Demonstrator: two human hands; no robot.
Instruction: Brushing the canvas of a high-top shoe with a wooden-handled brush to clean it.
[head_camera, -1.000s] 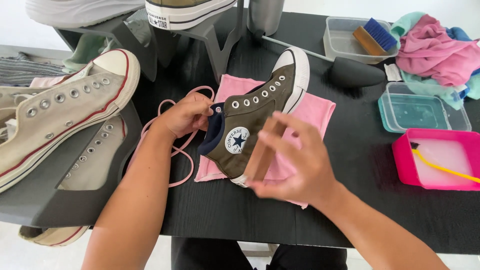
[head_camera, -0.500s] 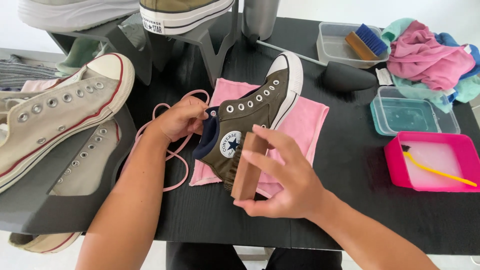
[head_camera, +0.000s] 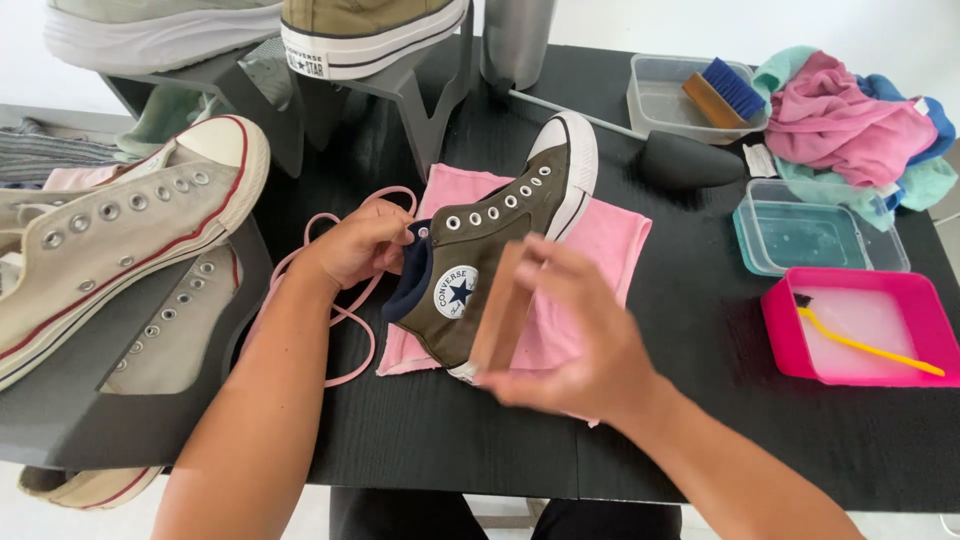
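Black table (head_camera: 700, 420) fills the view, seen from above w/ two bare forearms reaching in. At left, a big off-white low-top sneaker (head_camera: 120, 230) w/ red stripe lies unlaced on a dark stand, apart from the work. At centre a pink cloth (head_camera: 610, 240) is spread flat, apparently to keep the table clean, & on it lies an olive high-top sneaker (head_camera: 490, 260) on its side, toe pointing away, laces out. At far right, a heap of pink & teal rags (head_camera: 850, 120), a clear tub (head_camera: 810, 235) & a pink tray (head_camera: 860, 320) of pale liquid holding a yellow toothbrush (head_camera: 870, 345), all within reach. Left hand (head_camera: 360, 245) has fingers curled closed on the shoe's dark blue collar, seemingly to steady it. Right hand (head_camera: 580, 340) has fingers wrapped round a wooden brush (head_camera: 503, 310), held upright against the shoe's side near the heel. Loose pink lace (head_camera: 330, 300) trails beside the left wrist
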